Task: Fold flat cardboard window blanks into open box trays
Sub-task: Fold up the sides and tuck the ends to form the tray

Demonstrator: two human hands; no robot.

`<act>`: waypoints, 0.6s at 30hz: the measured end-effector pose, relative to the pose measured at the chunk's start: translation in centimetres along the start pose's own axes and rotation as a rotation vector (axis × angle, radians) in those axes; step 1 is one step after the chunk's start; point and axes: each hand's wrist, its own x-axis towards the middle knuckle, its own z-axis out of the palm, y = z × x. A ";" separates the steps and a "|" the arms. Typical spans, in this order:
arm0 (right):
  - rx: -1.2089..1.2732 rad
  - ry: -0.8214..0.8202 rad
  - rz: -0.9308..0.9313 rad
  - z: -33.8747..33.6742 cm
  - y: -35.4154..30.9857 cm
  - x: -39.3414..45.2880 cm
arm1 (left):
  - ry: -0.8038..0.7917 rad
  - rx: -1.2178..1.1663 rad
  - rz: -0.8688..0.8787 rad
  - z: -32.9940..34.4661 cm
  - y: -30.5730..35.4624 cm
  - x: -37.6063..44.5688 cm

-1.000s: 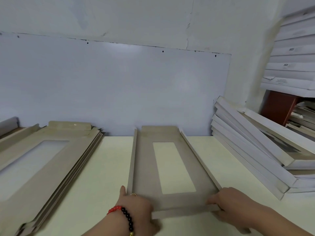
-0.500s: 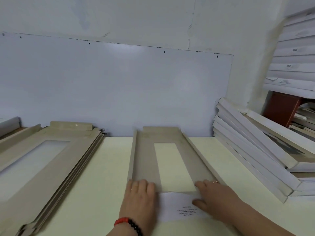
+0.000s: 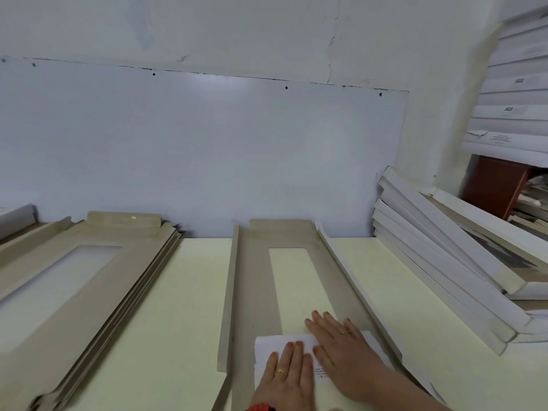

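A grey cardboard window blank [image 3: 255, 280] lies lengthwise on the cream table [image 3: 184, 292] in front of me, its two long side flaps raised. Its near end flap [image 3: 267, 348] is folded over onto the blank, white printed side up. My left hand [image 3: 286, 372] lies flat on that flap with straight fingers. My right hand [image 3: 344, 351] presses flat beside it, fingers reaching over the flap's far edge toward the window opening [image 3: 293, 280].
A stack of flat grey window blanks [image 3: 74, 292] lies at the left. Leaning white folded boxes [image 3: 444, 256] crowd the right side, with more white boxes [image 3: 516, 93] stacked on a shelf above. A pale wall panel [image 3: 192, 149] stands at the table's back edge.
The near end flap, gripped at its corners a second ago, has been folded over onto the blank. Both hands moved inward and now press flat on it.
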 end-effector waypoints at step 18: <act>0.249 0.210 0.304 0.6 5.9 -1.3 | -0.462 -0.286 -0.230 0.7 -4.0 2.5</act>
